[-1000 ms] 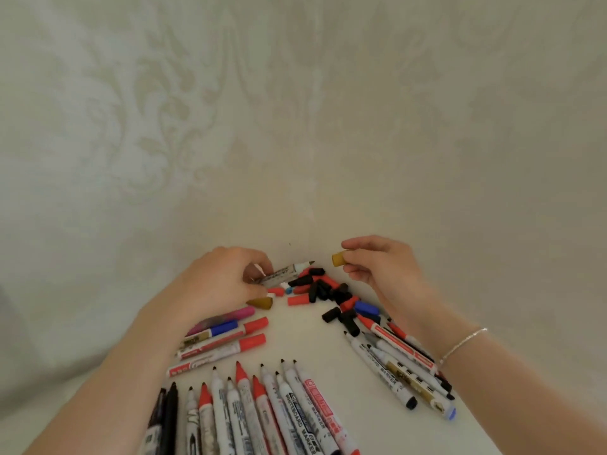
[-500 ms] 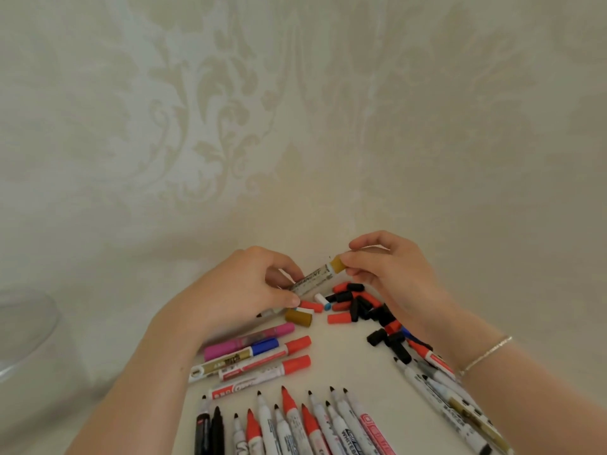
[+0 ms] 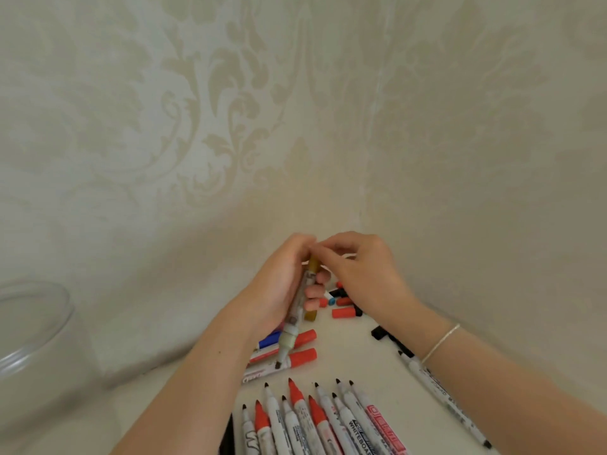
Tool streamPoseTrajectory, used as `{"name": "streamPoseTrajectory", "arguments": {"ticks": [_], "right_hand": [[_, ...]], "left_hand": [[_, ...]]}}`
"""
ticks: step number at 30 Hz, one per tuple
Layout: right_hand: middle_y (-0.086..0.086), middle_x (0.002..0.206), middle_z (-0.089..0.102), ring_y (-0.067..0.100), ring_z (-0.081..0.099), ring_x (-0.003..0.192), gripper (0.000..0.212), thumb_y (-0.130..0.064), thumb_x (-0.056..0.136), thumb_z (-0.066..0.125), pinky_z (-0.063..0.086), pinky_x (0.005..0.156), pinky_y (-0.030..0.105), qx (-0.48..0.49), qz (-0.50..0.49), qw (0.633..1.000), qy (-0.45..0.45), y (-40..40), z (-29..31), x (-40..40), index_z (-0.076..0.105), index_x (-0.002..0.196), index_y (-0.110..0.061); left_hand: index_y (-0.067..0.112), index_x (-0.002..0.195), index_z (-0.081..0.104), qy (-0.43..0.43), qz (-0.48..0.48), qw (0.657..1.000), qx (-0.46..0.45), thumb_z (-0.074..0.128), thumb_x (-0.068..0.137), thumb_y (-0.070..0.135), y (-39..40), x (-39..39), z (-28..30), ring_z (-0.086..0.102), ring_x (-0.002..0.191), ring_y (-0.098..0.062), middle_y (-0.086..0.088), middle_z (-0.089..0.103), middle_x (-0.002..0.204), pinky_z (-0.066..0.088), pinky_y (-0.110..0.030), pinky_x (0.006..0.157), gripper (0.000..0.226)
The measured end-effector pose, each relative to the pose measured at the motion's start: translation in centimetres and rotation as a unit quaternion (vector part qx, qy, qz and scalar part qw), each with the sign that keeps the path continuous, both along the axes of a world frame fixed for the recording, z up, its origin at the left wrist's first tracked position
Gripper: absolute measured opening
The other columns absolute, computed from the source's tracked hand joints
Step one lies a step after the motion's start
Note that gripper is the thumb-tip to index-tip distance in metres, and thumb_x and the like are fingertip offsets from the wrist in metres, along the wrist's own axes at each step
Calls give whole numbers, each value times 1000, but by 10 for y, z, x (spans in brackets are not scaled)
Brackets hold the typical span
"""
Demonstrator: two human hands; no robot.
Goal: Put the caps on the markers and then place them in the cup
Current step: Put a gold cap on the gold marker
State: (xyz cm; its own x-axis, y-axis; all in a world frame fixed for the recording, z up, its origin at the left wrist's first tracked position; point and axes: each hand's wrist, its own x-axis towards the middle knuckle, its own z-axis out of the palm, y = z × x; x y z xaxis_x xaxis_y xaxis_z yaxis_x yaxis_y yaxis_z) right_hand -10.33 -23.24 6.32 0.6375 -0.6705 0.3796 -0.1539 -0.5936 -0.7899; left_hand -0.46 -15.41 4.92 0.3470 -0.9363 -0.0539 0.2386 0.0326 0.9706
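Observation:
My left hand (image 3: 279,290) grips a white marker (image 3: 297,307) that stands steeply, with its bare dark tip (image 3: 279,365) pointing down toward me. A gold cap (image 3: 313,265) sits on its far end, and the fingertips of my right hand (image 3: 358,274) pinch the top of that cap. A second gold cap (image 3: 310,315) lies on the table just beside the marker. The clear cup (image 3: 36,326) stands at the far left, apart from both hands.
Several uncapped markers (image 3: 312,421) lie in a row at the bottom edge. A few capped markers (image 3: 295,354) lie under my left wrist. Loose red and black caps (image 3: 343,311) lie below my right hand. More markers (image 3: 440,385) run under my right forearm. A patterned wall stands close behind.
The gold cap went from my right fingers onto the marker's far end. The marker swung from lying sideways to steeply upright. The view shifted and the cup came into sight at the left.

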Motion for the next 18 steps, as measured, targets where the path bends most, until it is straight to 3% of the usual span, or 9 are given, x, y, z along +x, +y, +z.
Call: {"name": "streamPoseTrajectory", "arguments": {"ticks": [3,6,8,11,14,18], "right_hand": [[-4,104,69,6,61,98,24,-23,94,53,46,87,19,93,73,993,-30,2,0,6,74,100,-12],[-1,109,67,13,62,95,28,-11,94,49,48,79,18,199,66,976,-53,-12,-10,19,64,118,-14],[5,108,67,14,58,91,29,-3,91,48,44,67,12,92,19,991,90,-25,-31,28,66,113,-9],[10,118,64,22,60,105,29,-11,92,50,49,85,24,-100,33,945,311,-39,-62,38,65,116,-8],[11,119,62,27,61,103,32,-23,95,50,51,87,36,-179,37,905,384,-45,-81,49,62,123,-12],[8,100,58,25,59,84,26,-29,94,55,49,72,33,-226,16,894,388,-50,-93,63,67,104,-8]], "left_hand": [[16,66,47,-2,65,997,32,36,82,78,3,7,1,25,43,-12,3,31,54,24,-23,38,65],[20,54,34,-32,159,986,41,37,87,70,4,11,-2,20,39,-11,6,24,47,19,-22,36,60],[20,54,33,-20,174,985,6,39,96,48,4,13,-3,17,36,-10,6,22,45,14,-19,35,50],[19,58,35,3,163,986,-47,35,94,29,4,12,-1,14,35,-9,7,21,44,13,-15,35,37],[17,61,39,39,153,983,-88,34,93,26,5,8,1,13,34,-8,8,19,42,13,-13,35,34],[15,67,44,66,181,971,-144,33,90,21,6,7,2,12,34,-8,7,19,42,10,-16,36,26]]}}
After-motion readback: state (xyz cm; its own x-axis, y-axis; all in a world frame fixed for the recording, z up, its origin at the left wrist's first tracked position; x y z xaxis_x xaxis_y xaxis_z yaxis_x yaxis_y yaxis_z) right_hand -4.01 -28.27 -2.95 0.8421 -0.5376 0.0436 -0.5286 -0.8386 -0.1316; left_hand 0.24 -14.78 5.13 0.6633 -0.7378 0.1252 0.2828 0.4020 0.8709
